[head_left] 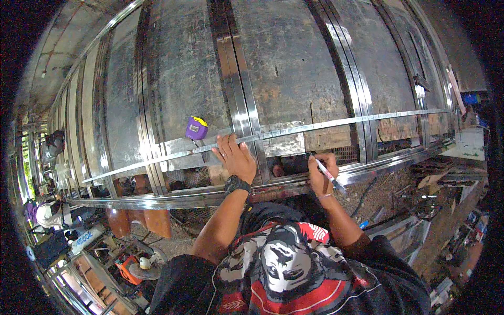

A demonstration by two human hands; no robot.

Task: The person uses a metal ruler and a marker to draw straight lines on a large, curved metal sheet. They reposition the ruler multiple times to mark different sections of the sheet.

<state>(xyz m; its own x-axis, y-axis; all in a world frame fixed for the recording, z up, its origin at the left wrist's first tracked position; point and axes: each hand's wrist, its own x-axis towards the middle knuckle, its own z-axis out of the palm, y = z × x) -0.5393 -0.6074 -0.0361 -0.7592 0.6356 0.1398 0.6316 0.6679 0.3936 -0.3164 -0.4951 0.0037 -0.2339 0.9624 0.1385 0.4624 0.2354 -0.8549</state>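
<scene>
Left hand (237, 157) presses flat on steel bar (315, 126); right hand (321, 176) grips marker (329, 175) just below.

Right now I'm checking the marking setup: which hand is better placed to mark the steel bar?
The right hand. It already holds the marker with its tip close to the frame, while the left hand is pressed flat on the bar, steadying it beside the tape measure.

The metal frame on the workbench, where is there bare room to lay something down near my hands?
Bare board lies beyond the long cross strip, between the upright strip pairs. Around the left hand, the purple tape measure and the right hand with its marker, it is crowded.
</scene>
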